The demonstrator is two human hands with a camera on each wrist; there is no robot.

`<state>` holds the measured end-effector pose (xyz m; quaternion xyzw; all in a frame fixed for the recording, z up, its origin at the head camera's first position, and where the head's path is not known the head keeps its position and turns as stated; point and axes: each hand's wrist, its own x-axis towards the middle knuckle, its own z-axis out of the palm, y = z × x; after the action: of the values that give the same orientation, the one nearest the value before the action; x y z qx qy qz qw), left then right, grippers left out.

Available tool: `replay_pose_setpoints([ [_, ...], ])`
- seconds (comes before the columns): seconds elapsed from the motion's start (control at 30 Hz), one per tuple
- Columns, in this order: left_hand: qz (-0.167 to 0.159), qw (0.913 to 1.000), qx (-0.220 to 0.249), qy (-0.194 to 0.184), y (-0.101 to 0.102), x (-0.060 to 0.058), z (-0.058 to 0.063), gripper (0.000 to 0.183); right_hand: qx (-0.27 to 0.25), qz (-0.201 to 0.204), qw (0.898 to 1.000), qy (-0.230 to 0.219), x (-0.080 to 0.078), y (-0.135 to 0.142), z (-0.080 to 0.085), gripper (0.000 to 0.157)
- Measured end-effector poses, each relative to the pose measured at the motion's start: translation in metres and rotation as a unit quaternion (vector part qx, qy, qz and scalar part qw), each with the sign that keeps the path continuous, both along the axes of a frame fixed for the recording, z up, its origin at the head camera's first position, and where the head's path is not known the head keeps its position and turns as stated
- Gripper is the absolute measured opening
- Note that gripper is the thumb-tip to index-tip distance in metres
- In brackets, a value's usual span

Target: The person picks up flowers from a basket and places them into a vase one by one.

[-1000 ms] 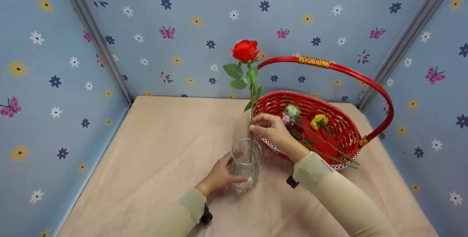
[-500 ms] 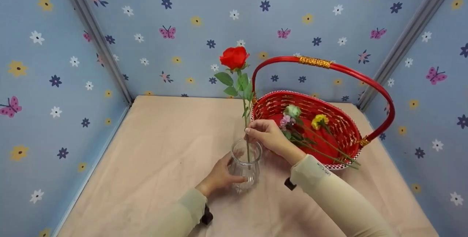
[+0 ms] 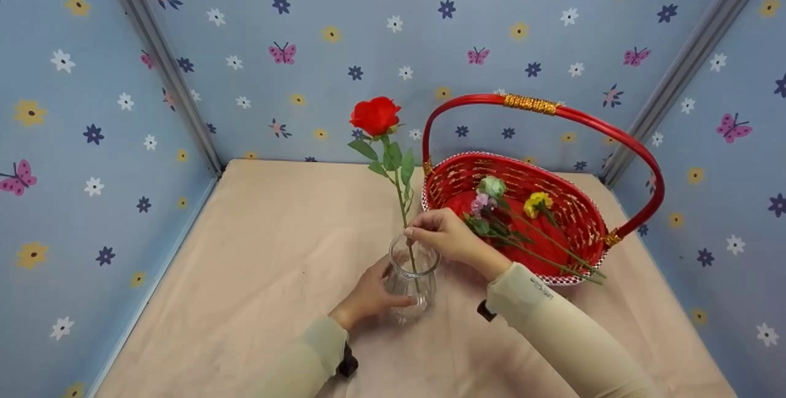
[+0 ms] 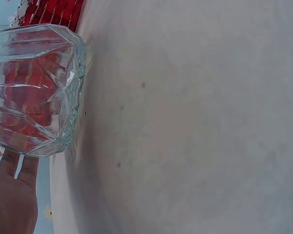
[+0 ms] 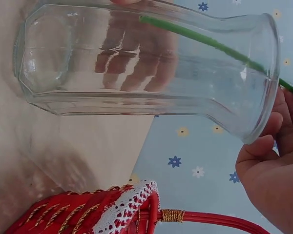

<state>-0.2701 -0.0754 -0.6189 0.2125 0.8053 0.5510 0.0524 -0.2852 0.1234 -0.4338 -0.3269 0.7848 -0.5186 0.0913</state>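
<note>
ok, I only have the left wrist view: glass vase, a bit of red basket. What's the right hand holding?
Observer: The right hand pinches the stem of a red rose, close to the mouth of the vase.
Operator: Stem's not in my view. How far down does it go?
Observer: Per right wrist, its lower end is inside, well short of the vase's base.
Operator: Anything in that red basket?
Observer: Yes, per head: a yellow flower, a pale green one and a pinkish one.
</note>
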Motion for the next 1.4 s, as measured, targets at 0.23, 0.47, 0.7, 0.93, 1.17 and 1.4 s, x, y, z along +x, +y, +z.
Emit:
replay_pose_setpoints([
  [0.23, 0.006, 0.9998, -0.017, -0.005, -0.001, 0.000, -0.002, 0.105, 0.027, 0.004, 0.999, 0.020, 0.005, -0.002, 0.002, 0.013],
  [0.47, 0.005, 0.9998, -0.021, -0.001, -0.001, 0.001, -0.001, 0.106, 0.039, 0.005, 0.999, 0.034, 0.006, -0.003, 0.001, 0.013],
  [0.7, -0.002, 0.9999, -0.015, 0.005, -0.001, 0.001, 0.000, 0.106, 0.043, -0.002, 0.998, 0.043, 0.008, -0.003, 0.001, 0.014],
  [0.93, -0.008, 0.9999, 0.011, -0.006, 0.000, 0.001, -0.001, 0.100, 0.018, -0.036, 0.999, 0.018, 0.005, 0.002, -0.005, 0.011],
  [1.17, -0.006, 0.9995, 0.030, -0.006, 0.001, 0.000, -0.002, 0.097, 0.002, -0.047, 0.999, 0.001, 0.002, 0.008, -0.008, 0.010],
  [1.4, -0.004, 0.9995, 0.030, 0.006, 0.001, 0.004, 0.007, 0.094, 0.003, -0.052, 0.999, -0.004, 0.002, 0.015, -0.007, 0.015],
])
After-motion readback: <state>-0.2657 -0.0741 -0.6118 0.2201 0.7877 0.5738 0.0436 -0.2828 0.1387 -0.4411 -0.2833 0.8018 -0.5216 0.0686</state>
